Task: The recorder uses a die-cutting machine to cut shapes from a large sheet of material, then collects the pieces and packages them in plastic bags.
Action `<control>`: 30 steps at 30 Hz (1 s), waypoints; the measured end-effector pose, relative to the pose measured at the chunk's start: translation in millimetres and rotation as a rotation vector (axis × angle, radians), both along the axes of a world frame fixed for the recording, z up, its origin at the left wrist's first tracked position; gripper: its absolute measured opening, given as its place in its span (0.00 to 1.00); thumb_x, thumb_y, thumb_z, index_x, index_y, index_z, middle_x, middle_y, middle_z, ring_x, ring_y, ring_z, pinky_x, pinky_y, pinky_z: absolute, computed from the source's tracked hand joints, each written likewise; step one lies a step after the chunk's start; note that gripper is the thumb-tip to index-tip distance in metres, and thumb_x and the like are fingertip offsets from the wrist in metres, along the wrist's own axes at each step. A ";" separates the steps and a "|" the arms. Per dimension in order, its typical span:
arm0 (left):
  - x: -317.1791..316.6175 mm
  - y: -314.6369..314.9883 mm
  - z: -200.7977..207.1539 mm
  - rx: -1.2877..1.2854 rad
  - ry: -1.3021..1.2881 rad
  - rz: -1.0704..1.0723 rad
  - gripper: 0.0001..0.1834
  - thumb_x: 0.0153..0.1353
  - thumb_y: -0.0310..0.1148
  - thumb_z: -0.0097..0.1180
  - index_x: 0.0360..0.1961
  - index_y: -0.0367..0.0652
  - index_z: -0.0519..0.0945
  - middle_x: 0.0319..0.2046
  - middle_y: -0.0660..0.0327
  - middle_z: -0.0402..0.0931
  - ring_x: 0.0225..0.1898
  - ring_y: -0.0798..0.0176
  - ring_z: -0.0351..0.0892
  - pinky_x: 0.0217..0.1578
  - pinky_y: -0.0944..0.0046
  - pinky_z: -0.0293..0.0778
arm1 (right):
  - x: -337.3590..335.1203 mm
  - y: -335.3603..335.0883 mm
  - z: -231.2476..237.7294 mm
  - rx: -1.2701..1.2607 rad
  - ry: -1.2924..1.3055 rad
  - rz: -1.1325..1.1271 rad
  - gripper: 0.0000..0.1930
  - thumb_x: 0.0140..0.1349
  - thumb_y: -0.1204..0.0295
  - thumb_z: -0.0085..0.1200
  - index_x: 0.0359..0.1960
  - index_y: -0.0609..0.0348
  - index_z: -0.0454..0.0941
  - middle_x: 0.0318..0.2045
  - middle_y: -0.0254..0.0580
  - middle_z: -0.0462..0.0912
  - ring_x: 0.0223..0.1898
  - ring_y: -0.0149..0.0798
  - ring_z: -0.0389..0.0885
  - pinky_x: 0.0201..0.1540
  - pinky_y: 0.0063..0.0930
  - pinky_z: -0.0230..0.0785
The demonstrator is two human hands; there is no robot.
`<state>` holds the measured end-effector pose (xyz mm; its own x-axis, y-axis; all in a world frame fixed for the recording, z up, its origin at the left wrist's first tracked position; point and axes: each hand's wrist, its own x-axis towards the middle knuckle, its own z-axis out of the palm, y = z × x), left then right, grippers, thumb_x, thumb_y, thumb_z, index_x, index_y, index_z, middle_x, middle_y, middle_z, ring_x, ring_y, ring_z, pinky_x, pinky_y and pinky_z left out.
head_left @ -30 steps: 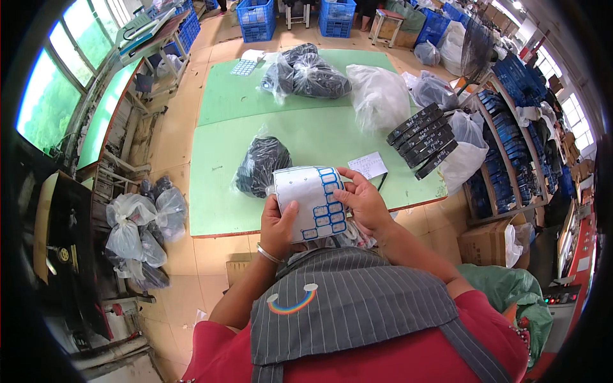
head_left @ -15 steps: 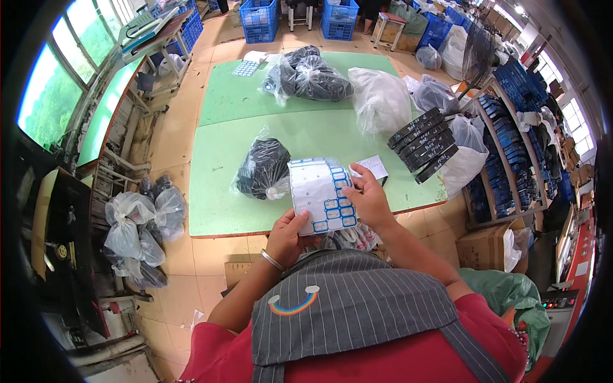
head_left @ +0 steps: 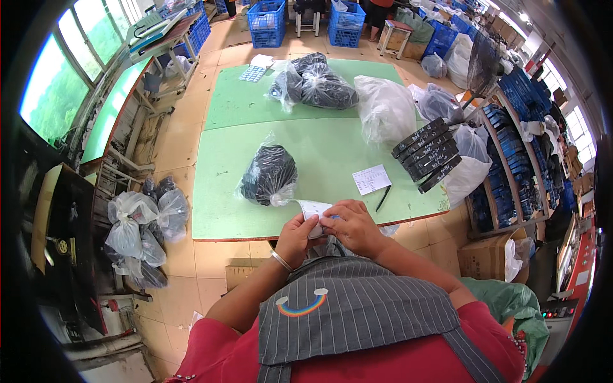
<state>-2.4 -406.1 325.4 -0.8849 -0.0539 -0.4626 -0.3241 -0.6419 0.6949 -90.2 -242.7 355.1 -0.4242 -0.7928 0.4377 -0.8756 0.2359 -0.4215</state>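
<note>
At the near edge of the green table point(head_left: 217, 214), my left hand point(head_left: 296, 239) pinches a white sticker sheet point(head_left: 311, 208) with blue-edged labels. The sheet looks bent, and most of its face is hidden by my fingers. My right hand point(head_left: 352, 223) is closed at the sheet's right side, its fingertips on it; whether a single label is between them I cannot make out. Just beyond the sheet sits a tied clear plastic bag point(head_left: 271, 171) of black goods. Right of it lie a handwritten white note point(head_left: 370, 180) and a black pen point(head_left: 383, 198).
Farther back on the table are more bags of dark goods point(head_left: 322, 86), a big white bag point(head_left: 385, 108) and a sheet of blue labels point(head_left: 253, 73). Black labelled strips point(head_left: 426, 153) overhang the right edge. Tied bags point(head_left: 131, 223) lie on the floor at left; a cardboard box point(head_left: 485, 255) stands at right.
The sticker sheet went from spread open to bent and tilted, lower by the table edge. My right hand moved down and left, nearer my left hand. The note and pen came into view.
</note>
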 end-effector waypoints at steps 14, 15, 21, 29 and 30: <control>-2.2 8.0 -37.1 -0.619 0.246 -0.293 0.09 0.67 0.35 0.48 0.43 0.44 0.74 0.41 0.62 0.77 0.43 0.63 0.77 0.41 0.60 0.75 | -1.4 12.4 -21.0 0.030 -0.166 -0.031 0.13 0.49 0.75 0.59 0.39 0.58 0.79 0.36 0.43 0.77 0.41 0.45 0.75 0.44 0.35 0.69; -7.9 8.5 -30.5 -0.178 0.022 -0.174 0.09 0.67 0.35 0.48 0.43 0.45 0.75 0.40 0.62 0.77 0.42 0.64 0.76 0.41 0.61 0.74 | -3.4 11.0 -19.3 0.009 -0.143 -0.041 0.12 0.48 0.76 0.59 0.37 0.57 0.80 0.35 0.41 0.78 0.40 0.45 0.76 0.42 0.34 0.70; -16.6 11.5 -34.1 0.240 -0.190 -0.107 0.08 0.66 0.33 0.48 0.43 0.45 0.74 0.38 0.61 0.78 0.36 0.63 0.76 0.38 0.61 0.72 | -4.2 15.6 -16.4 -0.007 -0.130 -0.046 0.07 0.47 0.75 0.61 0.31 0.57 0.81 0.31 0.38 0.78 0.36 0.43 0.76 0.39 0.34 0.70; -22.9 17.7 -32.9 0.137 -0.239 -0.057 0.08 0.65 0.32 0.48 0.44 0.45 0.70 0.37 0.61 0.76 0.35 0.63 0.77 0.36 0.58 0.73 | -1.6 25.3 -18.0 -0.065 -0.002 -0.041 0.09 0.47 0.73 0.64 0.32 0.54 0.82 0.29 0.36 0.79 0.32 0.41 0.77 0.35 0.33 0.69; -25.4 17.3 -34.7 0.136 -0.237 -0.061 0.08 0.65 0.32 0.48 0.44 0.45 0.70 0.37 0.61 0.76 0.35 0.63 0.77 0.36 0.58 0.73 | -1.4 26.7 -18.8 -0.071 0.023 -0.042 0.09 0.47 0.74 0.64 0.33 0.54 0.83 0.29 0.35 0.79 0.32 0.41 0.77 0.34 0.33 0.69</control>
<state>-27.7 -388.8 290.7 -0.7507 0.0725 -0.6567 -0.5082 -0.6985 0.5038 -91.6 -216.0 336.3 -0.4458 -0.7412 0.5019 -0.8752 0.2433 -0.4181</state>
